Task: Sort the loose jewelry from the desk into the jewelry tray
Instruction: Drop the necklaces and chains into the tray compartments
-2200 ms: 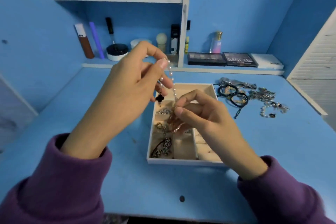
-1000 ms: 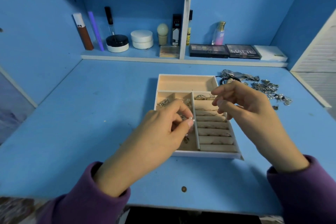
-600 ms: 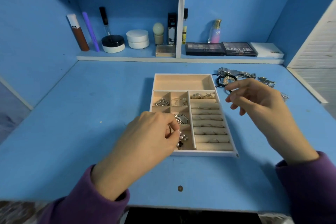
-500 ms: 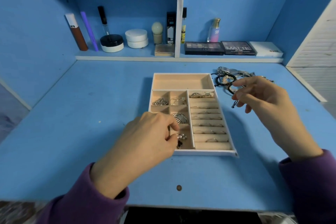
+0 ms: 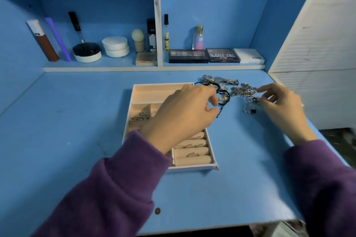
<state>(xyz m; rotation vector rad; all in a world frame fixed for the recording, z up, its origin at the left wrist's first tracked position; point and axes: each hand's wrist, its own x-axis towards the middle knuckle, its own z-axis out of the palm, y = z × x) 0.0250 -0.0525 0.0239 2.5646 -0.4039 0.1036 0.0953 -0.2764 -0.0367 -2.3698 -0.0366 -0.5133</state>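
Observation:
The white jewelry tray (image 5: 193, 168) lies mid-desk, with rings on its padded rolls and small pieces in its left compartments. My left hand (image 5: 183, 115) hovers over the tray with loosely curled fingers. Its fingertips are beside the black cord bracelets (image 5: 224, 95) just right of the tray, and I see nothing held in it. My right hand (image 5: 279, 106) reaches down at the far right. Its thumb and spread fingers sit at the upper end of a pearl bracelet (image 5: 248, 108), which lies on the desk. A tangle of silver chains (image 5: 241, 90) and a silver watch (image 5: 217, 80) lie behind.
A low shelf at the back of the desk holds cosmetics: jars (image 5: 115, 46), tubes, a perfume bottle (image 5: 199, 38) and eyeshadow palettes (image 5: 188, 56). A white slatted panel (image 5: 317, 44) closes off the right side. The desk's front edge (image 5: 212, 227) is close to me.
My left hand left the tray's near compartment, where it set the beaded piece down, and moved up and right toward the black bracelets. My right hand moved right from the black bracelets to the pearl bracelet.

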